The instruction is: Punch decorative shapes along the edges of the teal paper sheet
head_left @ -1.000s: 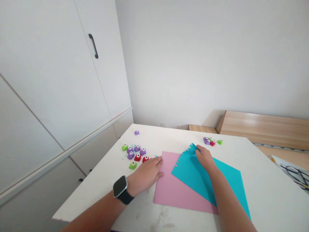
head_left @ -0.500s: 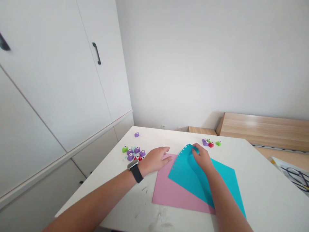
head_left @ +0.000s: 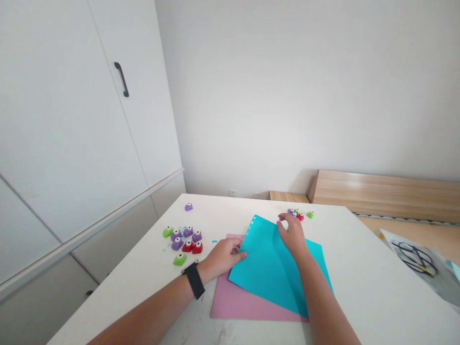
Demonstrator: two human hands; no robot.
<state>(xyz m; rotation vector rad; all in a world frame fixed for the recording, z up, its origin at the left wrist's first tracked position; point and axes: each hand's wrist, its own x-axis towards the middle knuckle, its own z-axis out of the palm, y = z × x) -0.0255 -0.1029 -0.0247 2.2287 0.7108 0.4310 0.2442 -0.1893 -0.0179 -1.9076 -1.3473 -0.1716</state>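
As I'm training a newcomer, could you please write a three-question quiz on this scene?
1. Multiple choice: what colour is the small object standing alone near the far left corner of the table? A red, B green, C purple.
2. True or false: the blue sheet covers part of the pink sheet.
3. Fill in: the hand at the blue sheet's punched edge, with a black watch strap at its wrist, is the ____ one.

Key: 1. C; 2. true; 3. left
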